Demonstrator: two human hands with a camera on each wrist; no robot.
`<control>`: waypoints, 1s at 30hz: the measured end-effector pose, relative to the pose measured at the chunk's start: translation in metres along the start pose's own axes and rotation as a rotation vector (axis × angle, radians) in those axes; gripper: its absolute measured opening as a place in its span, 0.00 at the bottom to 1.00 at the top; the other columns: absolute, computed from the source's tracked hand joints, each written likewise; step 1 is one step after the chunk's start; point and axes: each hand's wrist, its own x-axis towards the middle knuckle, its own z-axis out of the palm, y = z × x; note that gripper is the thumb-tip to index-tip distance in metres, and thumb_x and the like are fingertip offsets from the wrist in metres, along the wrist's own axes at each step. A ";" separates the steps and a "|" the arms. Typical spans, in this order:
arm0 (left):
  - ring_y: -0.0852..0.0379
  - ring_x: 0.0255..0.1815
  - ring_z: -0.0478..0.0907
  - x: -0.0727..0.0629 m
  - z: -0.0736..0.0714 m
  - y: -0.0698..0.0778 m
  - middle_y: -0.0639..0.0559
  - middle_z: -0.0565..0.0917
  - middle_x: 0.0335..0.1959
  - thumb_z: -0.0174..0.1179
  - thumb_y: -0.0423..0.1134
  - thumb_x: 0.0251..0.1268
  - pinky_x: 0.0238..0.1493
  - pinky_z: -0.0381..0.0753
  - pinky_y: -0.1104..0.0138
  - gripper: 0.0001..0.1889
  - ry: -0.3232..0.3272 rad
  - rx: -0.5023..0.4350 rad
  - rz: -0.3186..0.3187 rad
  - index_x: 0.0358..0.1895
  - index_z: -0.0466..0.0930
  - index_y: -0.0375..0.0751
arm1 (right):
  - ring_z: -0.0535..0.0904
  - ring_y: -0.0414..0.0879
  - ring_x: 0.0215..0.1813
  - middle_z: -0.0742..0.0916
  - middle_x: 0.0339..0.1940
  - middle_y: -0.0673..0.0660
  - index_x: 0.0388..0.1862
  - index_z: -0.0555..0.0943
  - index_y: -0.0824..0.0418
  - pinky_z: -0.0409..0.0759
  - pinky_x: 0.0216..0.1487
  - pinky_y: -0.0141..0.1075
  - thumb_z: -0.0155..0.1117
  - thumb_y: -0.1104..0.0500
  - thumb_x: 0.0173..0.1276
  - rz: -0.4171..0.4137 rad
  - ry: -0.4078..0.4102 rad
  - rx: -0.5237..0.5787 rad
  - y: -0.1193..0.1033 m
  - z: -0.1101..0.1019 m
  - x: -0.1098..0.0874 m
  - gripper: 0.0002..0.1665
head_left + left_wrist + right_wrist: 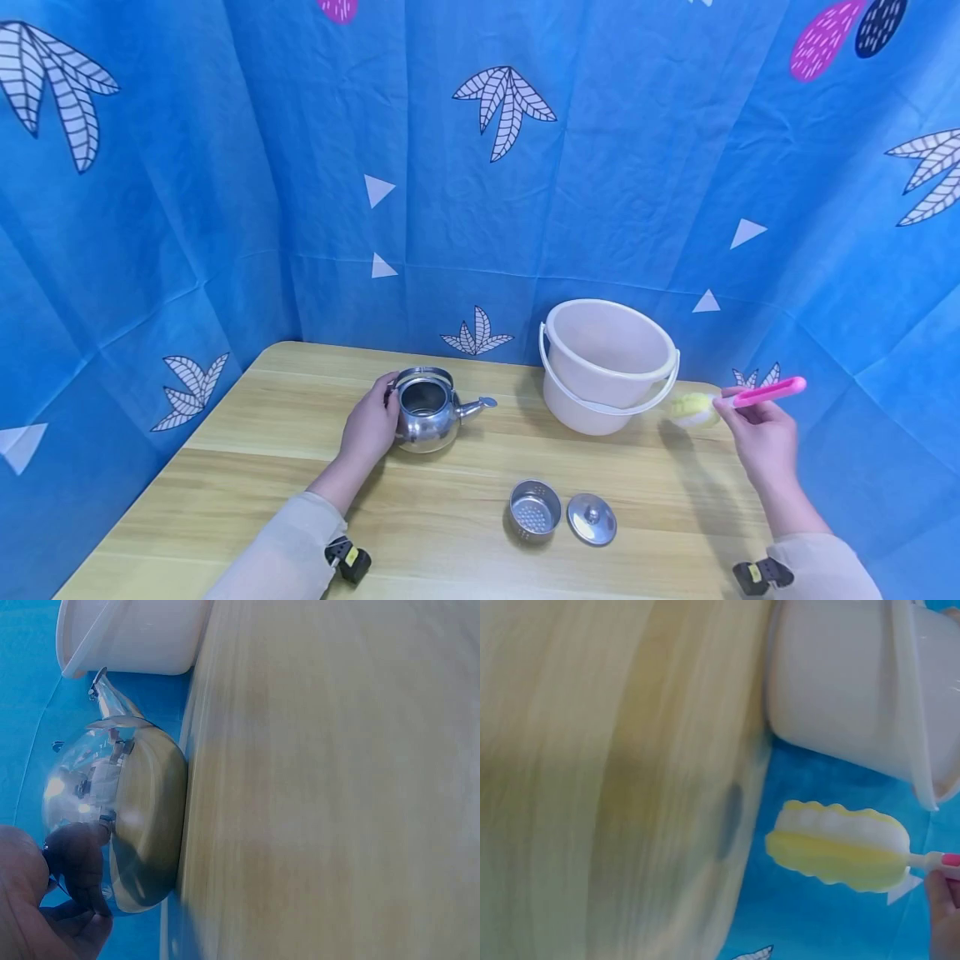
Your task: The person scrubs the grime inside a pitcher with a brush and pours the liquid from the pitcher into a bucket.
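Observation:
My left hand (372,419) grips the left side of a shiny steel teapot (431,429), which stands lidless on the table with its spout to the right. Close up in the left wrist view, the thumb and fingers (75,930) meet the rounded pot body (150,817). Over the table's right side, my right hand (768,442) holds a sponge brush by its pink handle (772,392). The brush's yellow and white sponge head (840,847) points left, in the air beside the bucket. A perforated steel strainer cup (535,510) and a round knobbed lid (592,519) lie at the front middle.
A white bucket (600,392) with its handle down stands at the back right, between the teapot and the brush. Blue patterned cloth (480,208) hangs behind and on both sides of the wooden table (435,533).

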 end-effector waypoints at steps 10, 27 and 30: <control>0.33 0.60 0.77 0.000 0.000 0.000 0.35 0.77 0.65 0.45 0.42 0.80 0.57 0.77 0.42 0.23 -0.003 0.000 -0.004 0.73 0.66 0.43 | 0.73 0.15 0.41 0.89 0.45 0.44 0.57 0.82 0.68 0.75 0.40 0.14 0.71 0.51 0.68 -0.105 -0.051 -0.140 0.012 0.006 0.003 0.26; 0.33 0.60 0.77 0.001 0.000 -0.002 0.35 0.77 0.65 0.45 0.42 0.81 0.58 0.77 0.42 0.23 -0.002 0.013 0.003 0.74 0.66 0.43 | 0.84 0.50 0.49 0.88 0.49 0.66 0.50 0.86 0.65 0.66 0.44 0.08 0.74 0.67 0.62 -0.430 -0.113 -0.323 0.028 0.018 0.010 0.16; 0.34 0.60 0.77 0.000 0.000 -0.002 0.35 0.77 0.65 0.45 0.42 0.81 0.58 0.77 0.42 0.23 -0.003 0.012 0.002 0.74 0.65 0.43 | 0.83 0.39 0.53 0.88 0.48 0.64 0.48 0.87 0.65 0.62 0.48 0.08 0.74 0.70 0.60 -0.521 -0.117 -0.335 0.032 0.019 0.012 0.16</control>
